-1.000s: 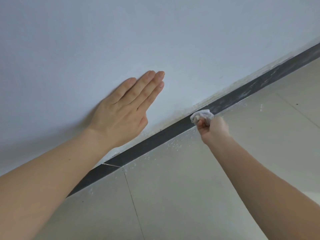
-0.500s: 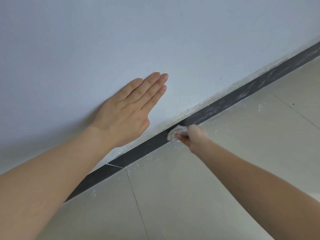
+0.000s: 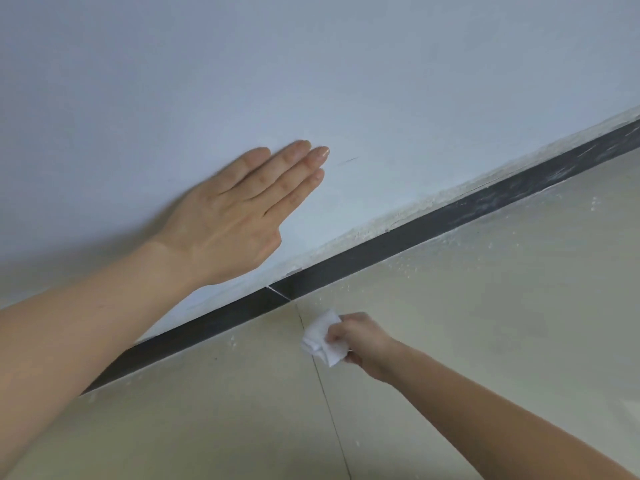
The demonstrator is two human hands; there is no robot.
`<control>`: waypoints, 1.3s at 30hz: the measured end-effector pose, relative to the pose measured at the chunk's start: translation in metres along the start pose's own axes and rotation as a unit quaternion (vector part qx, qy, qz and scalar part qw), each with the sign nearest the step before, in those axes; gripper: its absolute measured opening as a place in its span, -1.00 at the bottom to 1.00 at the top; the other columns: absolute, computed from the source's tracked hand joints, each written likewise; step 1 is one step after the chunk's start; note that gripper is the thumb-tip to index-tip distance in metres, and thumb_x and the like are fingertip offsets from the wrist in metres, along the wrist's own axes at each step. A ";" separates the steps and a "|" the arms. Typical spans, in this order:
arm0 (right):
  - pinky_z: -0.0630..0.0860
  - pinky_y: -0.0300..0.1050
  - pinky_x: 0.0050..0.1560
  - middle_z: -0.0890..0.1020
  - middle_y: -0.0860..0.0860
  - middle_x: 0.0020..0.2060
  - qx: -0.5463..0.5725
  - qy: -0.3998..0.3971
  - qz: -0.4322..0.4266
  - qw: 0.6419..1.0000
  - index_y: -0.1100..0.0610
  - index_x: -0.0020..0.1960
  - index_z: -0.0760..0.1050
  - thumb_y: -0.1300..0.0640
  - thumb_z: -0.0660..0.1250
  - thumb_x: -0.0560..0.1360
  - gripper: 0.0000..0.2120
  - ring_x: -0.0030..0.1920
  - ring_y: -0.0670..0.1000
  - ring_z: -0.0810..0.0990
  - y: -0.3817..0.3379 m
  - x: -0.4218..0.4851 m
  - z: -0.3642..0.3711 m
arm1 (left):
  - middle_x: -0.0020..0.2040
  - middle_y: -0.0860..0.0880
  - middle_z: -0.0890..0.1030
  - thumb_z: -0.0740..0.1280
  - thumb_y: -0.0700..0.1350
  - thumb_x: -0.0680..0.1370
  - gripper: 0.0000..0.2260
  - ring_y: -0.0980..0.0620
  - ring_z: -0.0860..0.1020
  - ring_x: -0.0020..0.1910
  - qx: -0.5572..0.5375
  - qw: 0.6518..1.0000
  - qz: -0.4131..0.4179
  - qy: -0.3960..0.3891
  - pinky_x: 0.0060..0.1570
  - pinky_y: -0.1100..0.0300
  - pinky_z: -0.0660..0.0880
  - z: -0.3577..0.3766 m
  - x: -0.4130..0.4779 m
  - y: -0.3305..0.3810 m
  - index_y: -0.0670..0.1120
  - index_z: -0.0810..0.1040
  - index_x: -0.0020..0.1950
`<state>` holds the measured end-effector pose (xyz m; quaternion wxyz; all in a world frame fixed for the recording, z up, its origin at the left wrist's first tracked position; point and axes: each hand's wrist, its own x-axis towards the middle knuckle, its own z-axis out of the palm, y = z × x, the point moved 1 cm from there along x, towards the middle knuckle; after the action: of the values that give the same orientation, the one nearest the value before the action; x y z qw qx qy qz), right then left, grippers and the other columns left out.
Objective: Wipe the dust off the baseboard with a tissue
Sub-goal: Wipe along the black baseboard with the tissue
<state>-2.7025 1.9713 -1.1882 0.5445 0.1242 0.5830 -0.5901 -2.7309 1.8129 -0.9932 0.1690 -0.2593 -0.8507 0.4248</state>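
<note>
The baseboard (image 3: pixel 398 240) is a dark strip running on a slant between the pale wall (image 3: pixel 346 81) and the cream tiled floor (image 3: pixel 485 323). Its far stretch, towards the upper right, carries whitish smears of dust (image 3: pixel 491 199), while the stretch nearer the hands looks darker and cleaner. A thin light joint (image 3: pixel 278 292) crosses the strip just below the left hand. The wall's lower edge above it is rough and flaky, and small white specks (image 3: pixel 408 268) lie scattered on the floor along the foot of the strip.

The tissue (image 3: pixel 323 336) is white and crumpled, and sits off the baseboard, near it, over the floor tile where a dark grout line (image 3: pixel 325 403) runs away from the wall. The right hand (image 3: pixel 363 341) holds it, with curled fingers (image 3: pixel 332 337) pinching the wad so that most of the tissue sticks out to the left of the knuckles. I cannot tell whether the tissue touches the floor.

The left hand (image 3: pixel 228 220) lies flat against the wall above the baseboard, its fingers (image 3: pixel 287 168) straight, close together and pointing up and to the right, holding nothing. Both forearms are bare.
</note>
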 end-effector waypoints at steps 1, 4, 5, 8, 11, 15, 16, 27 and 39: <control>0.56 -0.16 -0.22 0.53 0.17 -0.13 -0.006 -0.020 0.019 1.000 0.32 0.14 0.46 0.38 0.20 0.45 -0.73 -0.15 0.09 0.56 0.002 0.005 0.017 | 0.58 -0.08 0.04 0.09 -0.11 0.56 -0.40 -0.07 0.04 0.55 0.013 1.000 0.008 0.000 0.51 0.06 -0.11 0.002 -0.001 -0.001 -0.18 0.03 0.59; 0.60 -0.09 -0.13 0.53 0.24 0.09 0.039 -0.058 0.045 0.997 0.31 0.28 0.37 0.40 0.19 0.45 -0.61 0.07 0.18 0.57 0.001 0.027 0.053 | 0.58 -0.07 0.05 0.08 -0.11 0.55 -0.39 -0.04 0.04 0.54 0.034 0.999 0.020 0.004 0.50 0.06 -0.10 0.007 0.000 0.001 -0.18 0.01 0.59; 0.61 -0.09 -0.15 0.54 0.25 0.12 0.055 -0.058 0.045 0.996 0.31 0.27 0.37 0.41 0.17 0.45 -0.62 0.09 0.20 0.58 0.000 0.035 0.062 | 0.58 -0.07 0.05 0.07 -0.11 0.55 -0.39 -0.04 0.05 0.54 0.037 0.999 0.021 0.006 0.49 0.06 -0.10 0.008 0.001 0.001 -0.18 0.01 0.59; 0.64 -0.09 -0.17 0.60 0.26 0.09 0.107 -0.023 0.048 0.993 0.34 0.25 0.40 0.44 0.09 0.45 -0.61 -0.01 0.15 0.65 -0.004 0.053 0.083 | 0.58 -0.08 0.06 0.06 -0.10 0.56 -0.40 -0.04 0.06 0.54 0.044 0.999 0.023 0.014 0.48 0.05 -0.09 0.011 -0.001 0.001 -0.19 0.01 0.59; 0.64 0.00 -0.13 0.57 0.35 0.06 0.250 -0.005 0.033 0.968 0.39 0.12 0.36 0.51 0.04 0.46 -0.73 -0.05 0.24 0.64 -0.010 0.060 0.090 | 0.58 -0.10 0.09 0.06 -0.09 0.56 -0.40 -0.06 0.11 0.54 0.044 0.998 0.026 0.026 0.50 0.05 -0.03 0.012 -0.001 0.001 -0.19 0.03 0.59; 0.65 -0.17 -0.28 0.56 0.34 -0.05 0.346 -0.014 -0.028 0.938 0.47 -0.10 0.45 0.59 0.17 0.23 -0.73 -0.10 0.20 0.62 -0.029 0.043 0.064 | 0.57 -0.11 0.11 0.06 -0.09 0.57 -0.42 -0.08 0.14 0.53 0.039 0.998 0.026 0.036 0.48 0.07 0.01 0.010 0.000 0.002 -0.20 0.06 0.58; 0.64 -0.22 -0.30 0.58 0.32 -0.07 0.343 -0.016 -0.053 0.938 0.46 -0.18 0.48 0.53 0.23 0.13 -0.74 -0.09 0.17 0.62 -0.036 0.034 0.051 | 0.57 -0.11 0.12 0.06 -0.09 0.57 -0.42 -0.08 0.15 0.53 0.035 0.998 0.023 0.039 0.48 0.07 0.02 0.010 0.000 0.002 -0.20 0.06 0.58; 0.48 -0.32 -0.48 0.60 0.07 -0.51 0.407 0.140 -0.081 0.899 0.27 -0.29 0.59 0.33 -0.05 0.52 -0.54 -0.51 -0.09 0.49 -0.046 -0.011 -0.038 | 0.56 -0.10 0.14 0.06 -0.10 0.58 -0.45 -0.08 0.16 0.53 0.020 0.999 0.011 0.049 0.49 0.05 0.03 0.013 0.001 0.002 -0.18 0.10 0.57; 0.44 -0.30 -0.65 0.49 0.21 -0.24 0.348 0.186 -0.063 0.917 0.33 -0.18 0.37 0.43 0.06 0.54 -0.82 -0.65 0.00 0.52 -0.098 -0.001 -0.095 | 0.58 -0.04 0.08 0.10 -0.07 0.56 -0.41 -0.06 0.04 0.54 0.033 0.999 -0.008 0.009 0.51 0.07 -0.08 0.005 0.002 0.005 -0.12 0.08 0.59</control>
<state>-2.8254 2.0233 -1.1608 0.3103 0.3765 0.4387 -0.7546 -2.7334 1.8132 -1.0007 0.1880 -0.2508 -0.8367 0.4492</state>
